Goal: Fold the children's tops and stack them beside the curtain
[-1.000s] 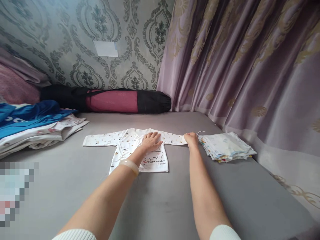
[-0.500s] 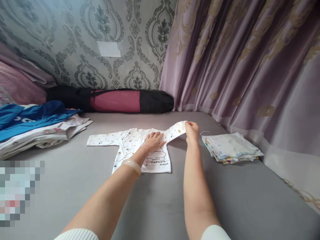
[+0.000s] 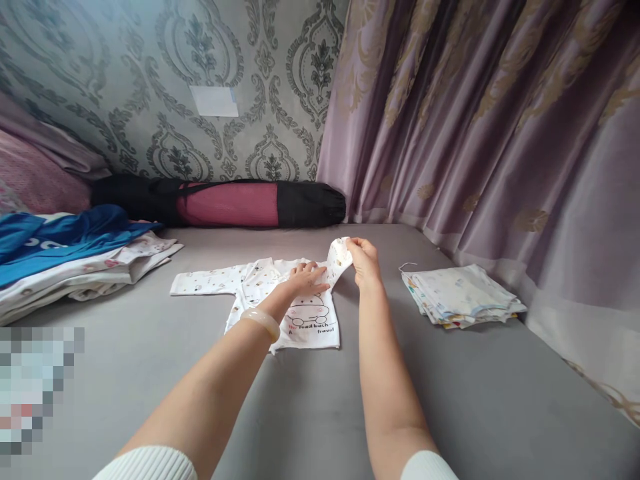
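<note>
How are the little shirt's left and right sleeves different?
The left sleeve lies flat on the grey surface, while the right sleeve is lifted and bent. No hand holds the left sleeve, but the right hand pinches the right sleeve. Both are white with little prints.

The wall (image 3: 265, 93), papered in grey with dark damask medallions, faces me from ten o'clock round to twelve — a pale sheet (image 3: 215, 101) fixed on it toward eleven, a cool bluish light washing its upper corner beyond. Mauve curtains (image 3: 450, 127) with gold motifs hang in glossy folds from one o'clock to four, turning paler near the bottom. A broad, flat surface (image 3: 310, 413) covered in plain grey spreads from six o'clock back to the wall's foot — bed-like, and softly shadowed in the middle.
</note>
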### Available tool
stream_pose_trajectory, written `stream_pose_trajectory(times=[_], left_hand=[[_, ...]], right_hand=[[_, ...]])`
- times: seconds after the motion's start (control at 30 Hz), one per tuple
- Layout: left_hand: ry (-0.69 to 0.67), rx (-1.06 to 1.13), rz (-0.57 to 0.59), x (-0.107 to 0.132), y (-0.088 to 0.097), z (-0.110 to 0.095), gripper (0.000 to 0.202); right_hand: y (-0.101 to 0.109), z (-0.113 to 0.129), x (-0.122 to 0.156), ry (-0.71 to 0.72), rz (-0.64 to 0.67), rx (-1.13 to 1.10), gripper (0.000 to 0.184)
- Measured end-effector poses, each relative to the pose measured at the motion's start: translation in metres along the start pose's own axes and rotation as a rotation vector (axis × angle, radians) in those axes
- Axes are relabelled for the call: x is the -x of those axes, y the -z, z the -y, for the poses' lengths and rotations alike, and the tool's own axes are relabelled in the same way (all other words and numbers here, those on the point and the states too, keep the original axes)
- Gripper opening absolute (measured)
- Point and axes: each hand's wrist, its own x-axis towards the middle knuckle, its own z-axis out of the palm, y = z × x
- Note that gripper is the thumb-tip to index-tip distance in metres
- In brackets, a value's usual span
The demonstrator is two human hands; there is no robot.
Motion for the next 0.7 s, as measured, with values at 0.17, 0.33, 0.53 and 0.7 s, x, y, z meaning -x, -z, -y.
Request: stream_pose_trajectory(times=[0.17, 0.33, 0.53, 0.7], left_hand=[[0.001, 0.028, -0.015, 0.001, 0.002, -0.001, 0.059], [-0.069, 0.173, -0.068, 0.011, 0.001, 0.007, 0.055], [0.026, 0.623, -0.342, 0.030, 0.002, 0.036, 0.048], [0.191, 0.895, -0.571, 0.050, 0.001, 0.062, 0.039]], right_hand=[[-0.009, -0.002, 0.006, -0.055, 0.018, -0.010, 0.013], [-0.010, -0.002, 0.006, -0.099, 0.017, -0.034, 0.009], [-0.014, -0.005, 0.008, -0.147, 0.047, -0.069, 0.013], [-0.029, -0.018, 0.012, -0.171, 0.079, -0.061, 0.019]])
